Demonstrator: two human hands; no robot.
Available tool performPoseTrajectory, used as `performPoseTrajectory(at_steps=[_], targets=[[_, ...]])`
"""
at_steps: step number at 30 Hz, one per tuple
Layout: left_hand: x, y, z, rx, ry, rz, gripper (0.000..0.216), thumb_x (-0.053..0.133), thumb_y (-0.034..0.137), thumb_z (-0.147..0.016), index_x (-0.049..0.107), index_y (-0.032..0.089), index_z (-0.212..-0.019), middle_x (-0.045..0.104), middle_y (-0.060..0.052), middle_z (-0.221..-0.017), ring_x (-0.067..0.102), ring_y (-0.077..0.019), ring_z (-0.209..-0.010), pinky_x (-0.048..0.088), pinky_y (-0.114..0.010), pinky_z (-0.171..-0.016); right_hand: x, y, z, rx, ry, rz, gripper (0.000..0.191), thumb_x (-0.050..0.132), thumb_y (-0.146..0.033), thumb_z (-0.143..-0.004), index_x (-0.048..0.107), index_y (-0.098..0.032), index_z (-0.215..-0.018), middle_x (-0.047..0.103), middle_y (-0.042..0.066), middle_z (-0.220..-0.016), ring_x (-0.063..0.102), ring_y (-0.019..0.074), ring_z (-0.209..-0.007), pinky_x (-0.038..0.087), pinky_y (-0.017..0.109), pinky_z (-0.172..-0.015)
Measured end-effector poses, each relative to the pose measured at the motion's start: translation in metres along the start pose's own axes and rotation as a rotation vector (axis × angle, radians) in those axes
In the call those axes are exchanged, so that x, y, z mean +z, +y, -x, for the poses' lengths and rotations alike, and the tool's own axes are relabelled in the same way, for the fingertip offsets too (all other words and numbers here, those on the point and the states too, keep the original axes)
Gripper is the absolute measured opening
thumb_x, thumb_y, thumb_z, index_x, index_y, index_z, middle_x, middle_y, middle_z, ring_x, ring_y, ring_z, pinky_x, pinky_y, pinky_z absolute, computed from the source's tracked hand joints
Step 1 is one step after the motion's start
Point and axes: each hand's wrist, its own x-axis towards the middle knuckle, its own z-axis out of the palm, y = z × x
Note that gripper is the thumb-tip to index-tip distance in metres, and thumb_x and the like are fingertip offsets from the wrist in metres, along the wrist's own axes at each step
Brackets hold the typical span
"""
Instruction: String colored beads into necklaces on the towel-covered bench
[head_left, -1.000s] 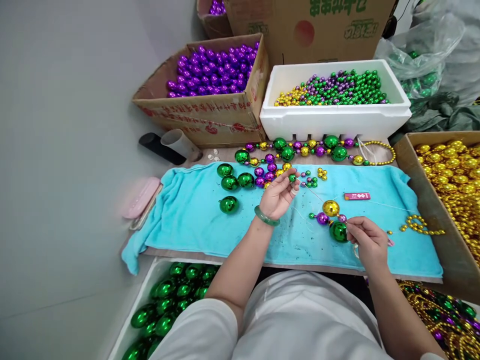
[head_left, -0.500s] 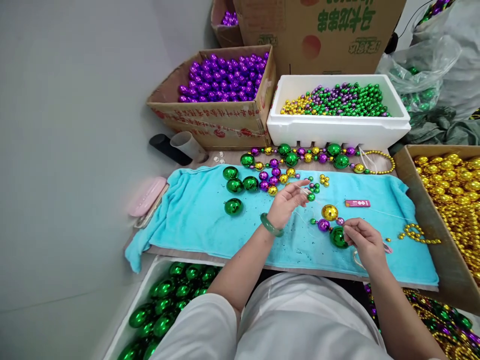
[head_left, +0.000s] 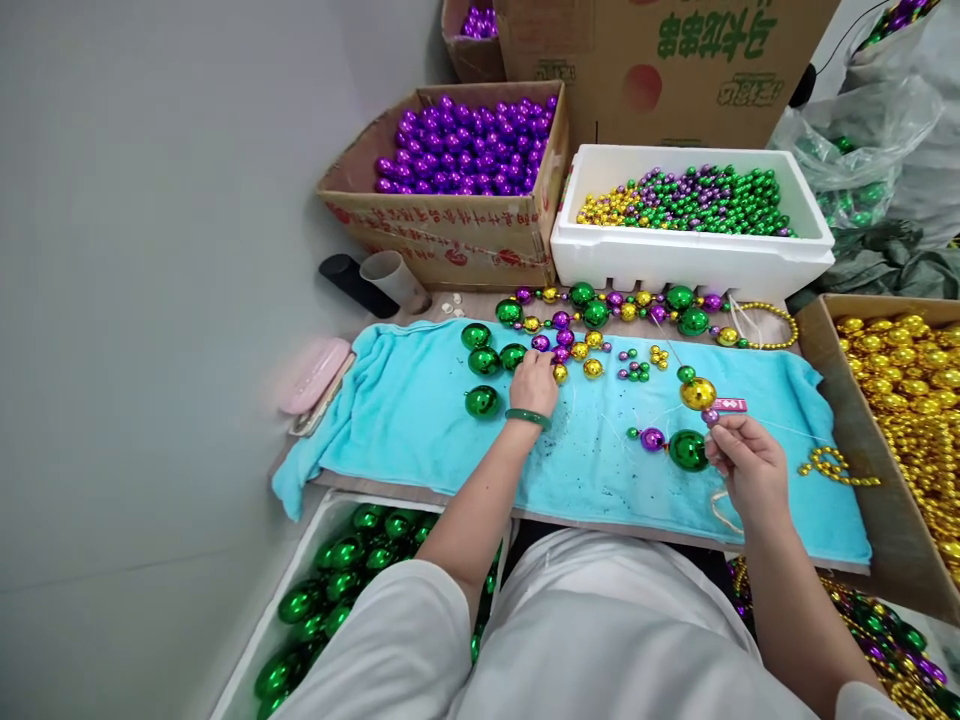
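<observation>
right hand (head_left: 744, 468) pinches thumb and forefinger shut on a thin thread strung with shiny gold, green and purple balls (head_left: 697, 394), lying at 11 o'clock of the fingertips. left hand (head_left: 534, 384) curls over loose purple and gold beads (head_left: 592, 368) on the turquoise towel (head_left: 405, 420); grip hidden. green print on the brown cardboard box (head_left: 585, 100) is unreadable.

You are handling mirror-glossy beads over matt cloth.
Your right hand (head_left: 746, 465) is pinching a strand (head_left: 688, 450) of smooth, metallic-looking gold, green and purple beads; the turquoise towel (head_left: 405, 420) under it is looking soft, nubbly and matt. The cardboard box (head_left: 450, 225) is showing rough, dull paper, the white foam box (head_left: 690, 265) a grainy matt skin, and the clear plastic bag (head_left: 855, 130) is gleaming, crinkled.
</observation>
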Motion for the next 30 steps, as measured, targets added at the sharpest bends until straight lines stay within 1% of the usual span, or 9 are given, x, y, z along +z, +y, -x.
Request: performPoseTrajectory(at_steps=[4, 8, 13, 15, 17, 20, 22, 25, 30], targets=[[-0.001, -0.003, -0.009, -0.035, -0.1, -0.028, 0.046, 0.039, 0.007, -0.085, 0.058, 0.018, -0.124, 0.051, -0.016, -0.13, 0.062, -0.0274, -0.1, 0.046, -0.038, -0.088, 0.005, -0.004, -0.002, 0.007, -0.002, 0.002, 0.021, 0.071, -0.035, -0.076, 0.06, -0.018, -0.081, 0.057, -0.001, -0.058, 0.046, 0.0083, -0.048, 0.03, 0.019, -0.041], [-0.005, -0.006, -0.017, -0.037, -0.184, -0.045, 0.047, 0.039, 0.008, -0.084, 0.057, 0.018, -0.126, 0.05, -0.017, -0.128, 0.063, -0.0281, -0.096, 0.048, -0.039, -0.084, 0.01, -0.008, -0.005, 0.002, -0.006, 0.02, 0.023, 0.071, -0.037, -0.074, 0.059, -0.018, -0.081, 0.056, -0.001, -0.058, 0.046, 0.0083, -0.048, 0.031, 0.02, -0.041], [-0.015, -0.002, -0.014, -0.016, -0.119, 0.027, 0.042, 0.047, 0.011, -0.083, 0.058, 0.017, -0.122, 0.051, -0.016, -0.123, 0.06, -0.0287, -0.103, 0.048, -0.039, -0.088, 0.015, -0.014, -0.007, 0.009, -0.01, 0.035, 0.025, 0.071, -0.038, -0.072, 0.06, -0.018, -0.081, 0.056, -0.001, -0.058, 0.048, 0.0091, -0.049, 0.035, 0.02, -0.043], [-0.022, 0.002, -0.011, -0.026, 0.011, 0.254, 0.04, 0.057, 0.018, -0.08, 0.059, 0.017, -0.121, 0.051, -0.015, -0.123, 0.057, -0.0284, -0.109, 0.046, -0.039, -0.093, 0.018, -0.014, -0.006, 0.011, -0.017, 0.037, 0.024, 0.071, -0.037, -0.072, 0.06, -0.018, -0.08, 0.056, -0.001, -0.056, 0.048, 0.0088, -0.049, 0.036, 0.02, -0.044], [-0.032, 0.008, -0.008, -0.094, 0.071, 0.659, 0.042, 0.063, 0.024, -0.078, 0.059, 0.017, -0.119, 0.055, -0.012, -0.118, 0.058, -0.0247, -0.105, 0.047, -0.037, -0.091, 0.023, -0.012, -0.003, 0.024, -0.041, 0.049, 0.023, 0.071, -0.037, -0.073, 0.06, -0.018, -0.078, 0.056, -0.002, -0.055, 0.046, 0.0082, -0.047, 0.035, 0.02, -0.044], [-0.046, 0.018, -0.004, -0.269, -0.111, 1.375, 0.037, 0.066, 0.026, -0.076, 0.061, 0.017, -0.111, 0.062, -0.007, -0.104, 0.063, -0.0158, -0.086, 0.051, -0.03, -0.08, 0.032, -0.005, 0.003, 0.056, -0.095, 0.067, 0.023, 0.07, -0.038, -0.073, 0.06, -0.017, -0.075, 0.056, -0.001, -0.053, 0.045, 0.0086, -0.046, 0.034, 0.021, -0.043], [-0.053, 0.023, -0.002, -0.346, -0.247, 1.683, 0.032, 0.067, 0.022, -0.075, 0.062, 0.016, -0.107, 0.065, -0.005, -0.097, 0.063, -0.0128, -0.081, 0.05, -0.026, -0.076, 0.037, -0.001, 0.006, 0.078, -0.12, 0.08, 0.024, 0.069, -0.039, -0.073, 0.061, -0.017, -0.074, 0.056, -0.001, -0.052, 0.045, 0.009, -0.045, 0.034, 0.021, -0.042], [-0.06, 0.029, 0.002, -0.388, -0.312, 1.842, 0.027, 0.066, 0.016, -0.076, 0.063, 0.016, -0.103, 0.066, -0.005, -0.094, 0.064, -0.0113, -0.081, 0.05, -0.024, -0.075, 0.044, 0.002, 0.009, 0.091, -0.148, 0.099, 0.025, 0.069, -0.041, -0.071, 0.061, -0.017, -0.072, 0.055, -0.001, -0.051, 0.045, 0.0094, -0.045, 0.035, 0.022, -0.043], [-0.063, 0.036, 0.008, -0.375, -0.28, 1.846, 0.025, 0.063, 0.012, -0.077, 0.064, 0.017, -0.101, 0.066, -0.003, -0.095, 0.064, -0.0113, -0.084, 0.051, -0.024, -0.077, 0.05, -0.001, 0.012, 0.07, -0.154, 0.127, 0.024, 0.068, -0.04, -0.071, 0.061, -0.017, -0.071, 0.055, -0.001, -0.051, 0.047, 0.01, -0.046, 0.036, 0.022, -0.043]])
